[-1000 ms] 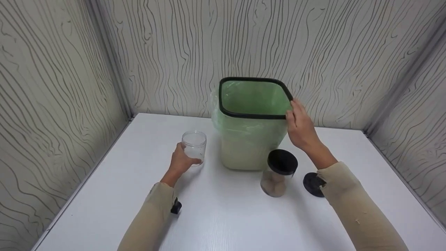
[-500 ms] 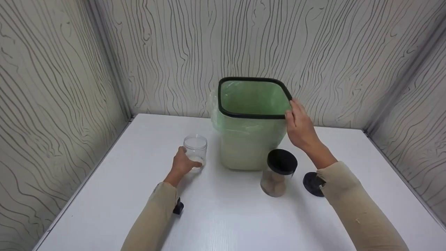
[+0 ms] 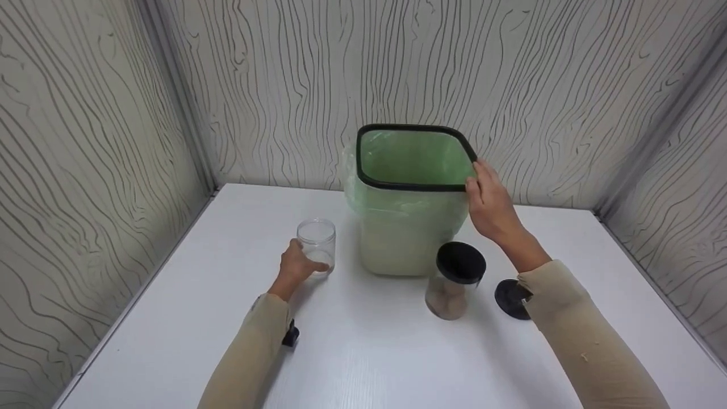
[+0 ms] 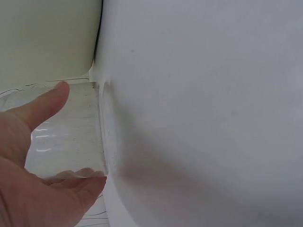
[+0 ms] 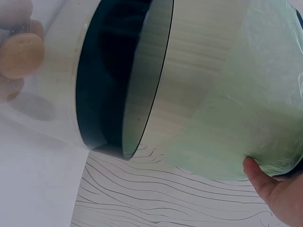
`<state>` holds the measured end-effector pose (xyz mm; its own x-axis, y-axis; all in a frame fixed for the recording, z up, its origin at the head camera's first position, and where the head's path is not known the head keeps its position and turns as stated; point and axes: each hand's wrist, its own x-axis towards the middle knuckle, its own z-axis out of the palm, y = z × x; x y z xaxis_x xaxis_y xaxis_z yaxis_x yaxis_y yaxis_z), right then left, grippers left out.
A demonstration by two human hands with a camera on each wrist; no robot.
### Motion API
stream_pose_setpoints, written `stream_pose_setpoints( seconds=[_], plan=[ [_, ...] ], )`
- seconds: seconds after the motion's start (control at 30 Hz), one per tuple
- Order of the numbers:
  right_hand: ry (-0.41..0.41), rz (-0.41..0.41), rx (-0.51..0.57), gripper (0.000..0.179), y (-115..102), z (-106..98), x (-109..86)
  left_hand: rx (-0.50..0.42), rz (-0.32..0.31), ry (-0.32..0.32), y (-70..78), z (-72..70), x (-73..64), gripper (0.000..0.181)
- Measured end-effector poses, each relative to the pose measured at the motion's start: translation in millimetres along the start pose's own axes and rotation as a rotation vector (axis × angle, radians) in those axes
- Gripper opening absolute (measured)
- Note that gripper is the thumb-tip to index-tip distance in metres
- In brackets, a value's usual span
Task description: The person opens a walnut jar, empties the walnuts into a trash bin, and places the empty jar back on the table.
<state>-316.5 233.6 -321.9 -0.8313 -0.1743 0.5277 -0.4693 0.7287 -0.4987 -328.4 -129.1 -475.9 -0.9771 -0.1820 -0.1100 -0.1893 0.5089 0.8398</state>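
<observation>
In the head view my left hand (image 3: 297, 264) grips a clear, lidless jar (image 3: 324, 243) upright at the table, left of the trash bin. The left wrist view shows thumb and fingers on opposite sides of the jar (image 4: 71, 137), its base right at the tabletop. My right hand (image 3: 492, 205) holds the right front corner of the trash bin (image 3: 397, 244) at its black rim. A pale green bag lines the bin. In the right wrist view the thumb (image 5: 258, 177) presses the bag's outside; the other fingers are mostly out of sight.
A clear jar with a black lid (image 3: 460, 262) and several round brownish things inside stands before the bin's right front corner. Farther right a loose black lid (image 3: 511, 299) lies partly behind the right sleeve. Patterned panels (image 3: 284, 91) close in the white table (image 3: 352, 352).
My left hand has brought the empty jar slightly lower and nearer to me. The right hand keeps its place at the bin's corner.
</observation>
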Motion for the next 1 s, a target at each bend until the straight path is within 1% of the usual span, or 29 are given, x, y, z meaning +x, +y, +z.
stream_pose_setpoints(
  seconds=[0.13, 0.37, 0.6, 0.77, 1.0],
  plan=[
    [0.001, 0.0, -0.002, 0.058, 0.3, -0.7, 0.7, 0.001, -0.007, 0.003, 0.3, 0.2, -0.2, 0.093],
    [-0.046, 0.041, 0.007, 0.061, -1.0, -2.7, 1.6, -0.003, 0.024, 0.017, -2.3, 1.4, -1.7, 0.091],
    [-0.05, 0.04, -0.004, 0.06, -1.4, -3.0, 2.4, -0.021, 0.031, 0.019, -5.2, 3.2, 1.3, 0.091],
    [-0.056, 0.043, -0.007, 0.06, -1.8, -3.7, 2.5, -0.042, 0.043, 0.018, -4.6, 2.7, 1.8, 0.091],
    [-0.056, 0.038, 0.002, 0.061, -3.3, -5.0, 1.9, 0.009, 0.059, 0.042, -4.0, 0.4, 3.2, 0.09]
  ],
)
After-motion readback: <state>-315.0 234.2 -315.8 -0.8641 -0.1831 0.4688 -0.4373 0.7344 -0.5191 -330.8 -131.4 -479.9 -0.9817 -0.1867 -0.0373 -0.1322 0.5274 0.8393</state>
